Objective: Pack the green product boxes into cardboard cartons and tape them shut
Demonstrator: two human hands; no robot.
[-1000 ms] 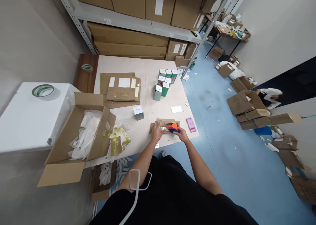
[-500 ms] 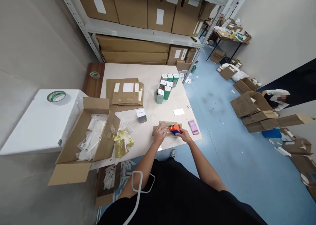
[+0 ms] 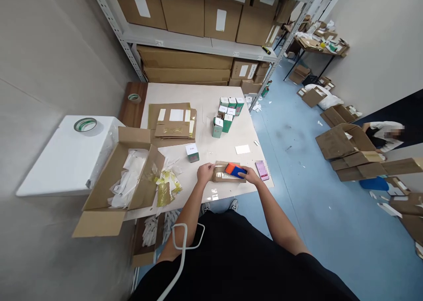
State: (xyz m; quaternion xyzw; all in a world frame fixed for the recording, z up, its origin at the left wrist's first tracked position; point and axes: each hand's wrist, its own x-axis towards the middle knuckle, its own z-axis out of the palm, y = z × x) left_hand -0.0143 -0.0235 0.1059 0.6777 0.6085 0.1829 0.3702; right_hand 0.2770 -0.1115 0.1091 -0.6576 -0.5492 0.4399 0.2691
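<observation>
Near the table's front edge lies a flat brown cardboard box (image 3: 220, 176), with a shiny strip of clear tape across its top. My right hand (image 3: 251, 176) is wrapped round the right end of an orange and blue tape dispenser (image 3: 235, 170), held over the box. My left hand (image 3: 205, 173) is closed at the box's left end; what its fingers pinch, if anything, is too small to make out. A pinkish phone (image 3: 262, 170) lies just right of my right hand. Beyond my left hand stands a small green and white box (image 3: 192, 152).
Several green and white boxes (image 3: 227, 121) stand farther back, near flattened cardboard (image 3: 175, 122). At left are an open carton (image 3: 91, 195) with white packing and crumpled tape (image 3: 165, 193). Shelving (image 3: 198, 40) rises behind the table (image 3: 201, 96). Another person (image 3: 380, 131) is among cartons at far right.
My left hand has moved left, off the dispenser area to the box's left end. The dispenser in my right hand has turned and shows more of its blue side. The view has shifted slightly.
</observation>
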